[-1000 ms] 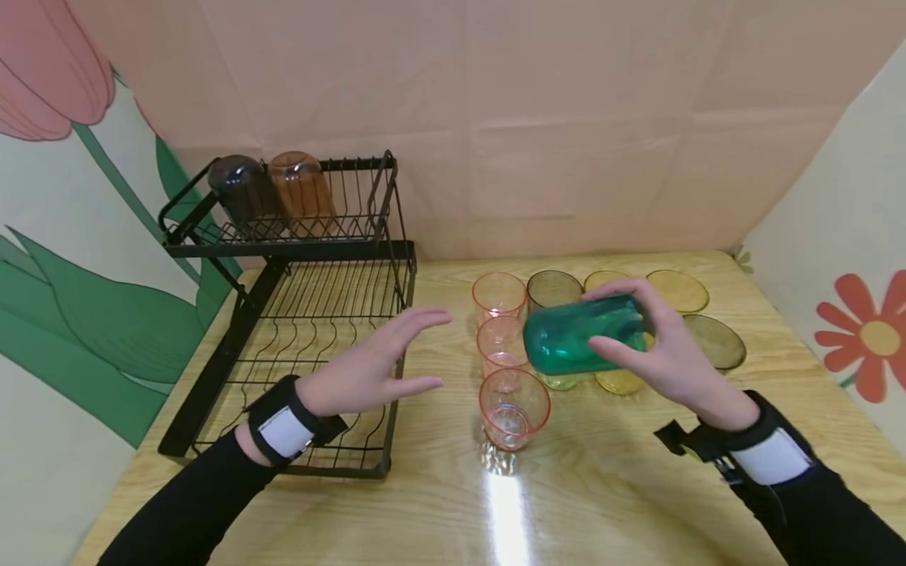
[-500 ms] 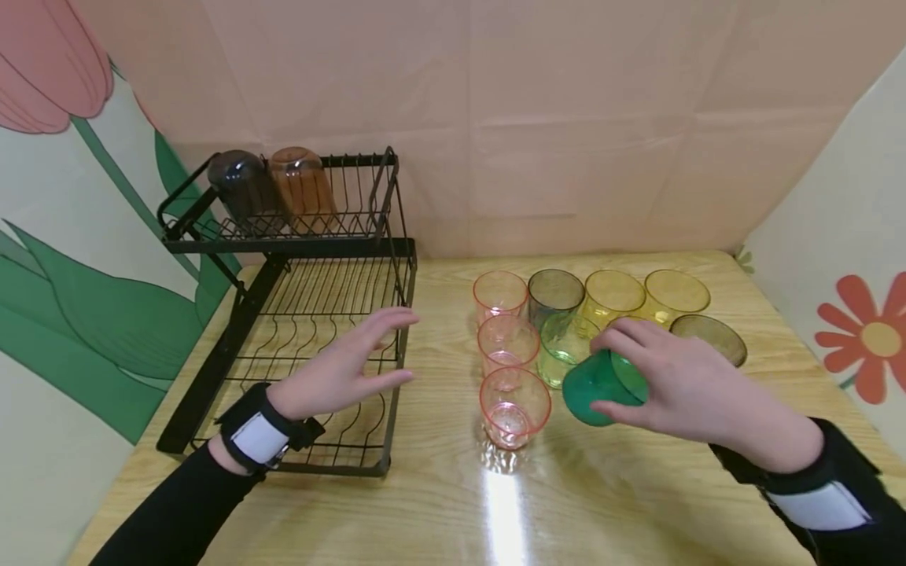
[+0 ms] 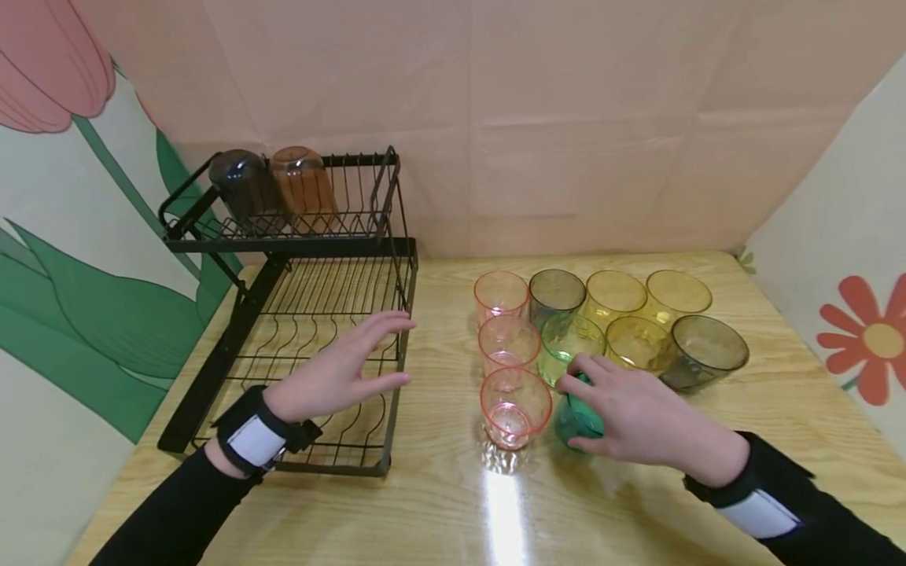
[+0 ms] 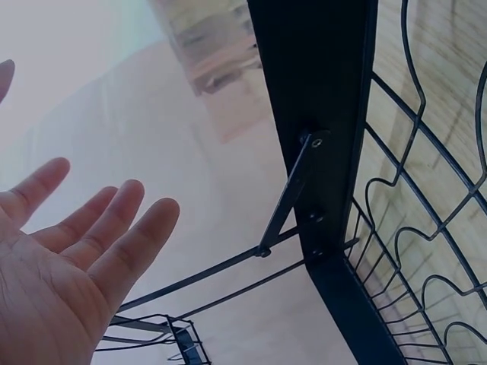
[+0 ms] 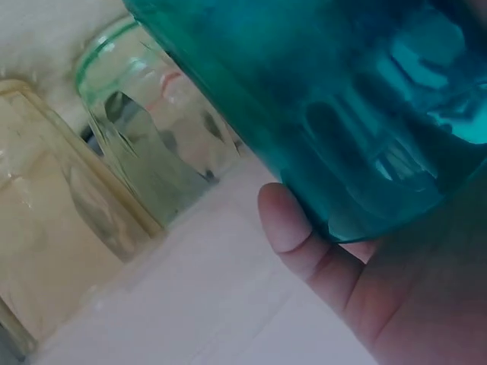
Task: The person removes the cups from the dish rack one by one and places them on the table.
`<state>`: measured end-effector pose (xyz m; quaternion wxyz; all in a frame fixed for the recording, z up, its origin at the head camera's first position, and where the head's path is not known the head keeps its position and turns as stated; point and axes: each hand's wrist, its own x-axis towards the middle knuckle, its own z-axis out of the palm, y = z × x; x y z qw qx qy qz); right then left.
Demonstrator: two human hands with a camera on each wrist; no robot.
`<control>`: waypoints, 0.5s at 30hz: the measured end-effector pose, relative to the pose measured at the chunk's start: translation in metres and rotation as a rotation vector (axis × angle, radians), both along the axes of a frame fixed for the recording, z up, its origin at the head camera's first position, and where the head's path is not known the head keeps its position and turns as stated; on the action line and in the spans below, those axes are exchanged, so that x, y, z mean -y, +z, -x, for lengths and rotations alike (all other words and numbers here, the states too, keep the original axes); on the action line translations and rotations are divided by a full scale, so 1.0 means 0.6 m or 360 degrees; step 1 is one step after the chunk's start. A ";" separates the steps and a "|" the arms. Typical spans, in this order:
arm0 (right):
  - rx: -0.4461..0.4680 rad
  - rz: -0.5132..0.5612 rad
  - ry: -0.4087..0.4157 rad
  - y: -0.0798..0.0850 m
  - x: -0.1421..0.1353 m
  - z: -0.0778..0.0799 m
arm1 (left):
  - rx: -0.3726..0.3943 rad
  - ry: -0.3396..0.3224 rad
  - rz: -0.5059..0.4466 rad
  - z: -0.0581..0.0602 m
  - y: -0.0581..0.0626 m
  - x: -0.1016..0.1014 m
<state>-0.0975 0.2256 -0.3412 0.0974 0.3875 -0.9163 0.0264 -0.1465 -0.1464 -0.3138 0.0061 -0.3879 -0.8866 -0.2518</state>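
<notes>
My right hand (image 3: 633, 413) grips a teal drinking glass (image 3: 576, 426) from above, fingers and thumb round its sides. In the right wrist view the thumb presses on the wall of the teal glass (image 5: 327, 114). The glass looks roughly upright, low over the table; whether its base touches cannot be told. To its left is a pink-rimmed glass (image 3: 514, 409), and behind it a light green glass (image 3: 569, 346). My left hand (image 3: 333, 377) holds nothing; its fingers reach out above the right side of the black dish rack (image 3: 385, 440).
On the rack's upper tier rest a dark grey glass (image 3: 244, 189) and a brown glass (image 3: 304, 189), both upside down. Beyond my right hand stand yellow glasses (image 3: 637, 346) and a smoky grey glass (image 3: 708, 350). More pink glasses (image 3: 508, 346) line the left of the group.
My right hand has brought the teal glass from a sideways tilt above the other glasses down to the front row, turning it rim up. The left hand has drawn back slightly to the left.
</notes>
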 end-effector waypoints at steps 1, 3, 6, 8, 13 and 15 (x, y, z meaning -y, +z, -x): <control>0.0000 -0.0009 0.0007 -0.003 0.001 0.001 | -0.0006 0.0008 0.0002 0.000 0.000 0.000; -0.0003 -0.0037 0.0015 -0.009 0.002 0.002 | -0.0015 0.0021 0.0004 -0.001 0.000 0.001; -0.0011 -0.0075 0.0007 -0.015 0.003 0.004 | -0.0025 0.0043 0.0012 -0.003 0.000 0.002; -0.0021 -0.0085 -0.0003 -0.017 0.004 0.006 | -0.0025 0.0056 0.0016 -0.004 -0.001 0.002; -0.0065 -0.0037 0.0009 -0.018 0.005 0.010 | 0.0003 0.0073 0.0005 -0.007 -0.002 0.003; -0.0087 -0.0016 0.0015 -0.018 0.004 0.011 | 0.0015 0.0078 0.0003 -0.007 -0.002 0.003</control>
